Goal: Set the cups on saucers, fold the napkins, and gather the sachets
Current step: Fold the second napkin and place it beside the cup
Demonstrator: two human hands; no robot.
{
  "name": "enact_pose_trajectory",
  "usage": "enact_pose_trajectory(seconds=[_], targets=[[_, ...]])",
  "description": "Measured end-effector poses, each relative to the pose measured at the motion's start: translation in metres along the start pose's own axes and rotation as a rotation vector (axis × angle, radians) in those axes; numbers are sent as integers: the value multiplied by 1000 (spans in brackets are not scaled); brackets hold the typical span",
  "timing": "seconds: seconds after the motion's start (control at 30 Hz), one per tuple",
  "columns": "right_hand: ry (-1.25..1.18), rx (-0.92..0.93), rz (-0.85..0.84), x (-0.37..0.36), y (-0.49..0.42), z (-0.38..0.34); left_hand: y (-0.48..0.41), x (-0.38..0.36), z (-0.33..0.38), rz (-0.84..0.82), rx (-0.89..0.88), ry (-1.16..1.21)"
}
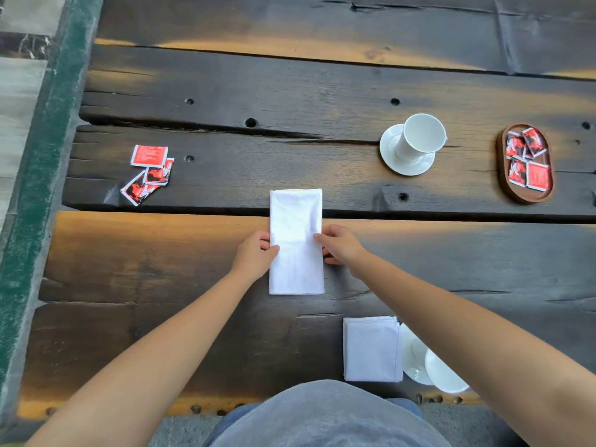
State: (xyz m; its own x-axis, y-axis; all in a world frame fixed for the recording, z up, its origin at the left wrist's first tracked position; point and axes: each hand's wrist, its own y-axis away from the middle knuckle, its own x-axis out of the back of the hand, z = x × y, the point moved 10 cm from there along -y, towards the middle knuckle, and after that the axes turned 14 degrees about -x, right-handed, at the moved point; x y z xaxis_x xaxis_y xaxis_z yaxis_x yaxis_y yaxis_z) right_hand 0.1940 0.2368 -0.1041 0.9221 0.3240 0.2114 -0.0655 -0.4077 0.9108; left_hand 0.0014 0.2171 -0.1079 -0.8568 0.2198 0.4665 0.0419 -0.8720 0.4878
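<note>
Step in hand: you are folding the second napkin; the cups and the sachets wait.
Napkin being folded: the long napkin [296,241] lies flat as a narrow strip in the middle of the wooden table [161,259], its length running away from you; it bridges the gap between two planks.
Left hand: your left hand [254,254] pinches the strip's left edge near its middle, thumb on top, fingers curled shut on the cloth.
Right hand: your right hand [338,246] grips the right edge opposite, thumb over the cloth and fingers tucked at the side; both hands are closed on the same napkin.
Finished napkin: a folded napkin [371,349] sits near your body at the right, squared up; it lies just beside, perhaps overlapping, a near saucer [416,372].
Cups: the far cup [419,137] stands on the far saucer [392,150], set toward its right rim; the near cup [446,375] is partly hidden by your right forearm, so whether it sits properly on its saucer I cannot tell.
Sachets: several lie in the oval wooden tray [548,185] at far right; the loose sachets [149,172] lie in a small overlapping cluster at far left, well apart from the tray.
Next move, as I judge it: bring one end over the other to halve the strip; keep the edges aligned and press the crease; then lay it with the finished one.
After that: the loose sachets likely go to the tray; that needs a long reach across the table.
</note>
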Motion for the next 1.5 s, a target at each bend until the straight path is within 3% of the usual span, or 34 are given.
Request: enact_pose_trajectory(seconds=[0.37,0.6,0.67,0.87,1.0,1.1,1.2,1.3,1.37,1.5], targets=[[-169,-21,-185,-9,7,0,-1,0,18,-45,-38,-19],[-132,66,-339,-2,26,-42,-9,2,36,-88,130,511],[-91,159,-297,3,30,-60,-12,7,48,-101,125,655],[3,615,34,35,60,-109,-20,63,115,95,-331,384],[285,638,194,36,58,-98,-8,70,123,92,-492,-35],[591,598,207,24,50,-71,7,54,103,11,-519,-345],[897,645,141,0,52,-36,32,26,78,-130,-563,-422],[1084,535,83,-17,43,2,52,6,45,-222,-473,-485],[1088,465,11,-23,39,21,58,-3,24,-246,-398,-506],[854,411,-54,-21,36,26,62,-9,2,-222,-265,-394]])
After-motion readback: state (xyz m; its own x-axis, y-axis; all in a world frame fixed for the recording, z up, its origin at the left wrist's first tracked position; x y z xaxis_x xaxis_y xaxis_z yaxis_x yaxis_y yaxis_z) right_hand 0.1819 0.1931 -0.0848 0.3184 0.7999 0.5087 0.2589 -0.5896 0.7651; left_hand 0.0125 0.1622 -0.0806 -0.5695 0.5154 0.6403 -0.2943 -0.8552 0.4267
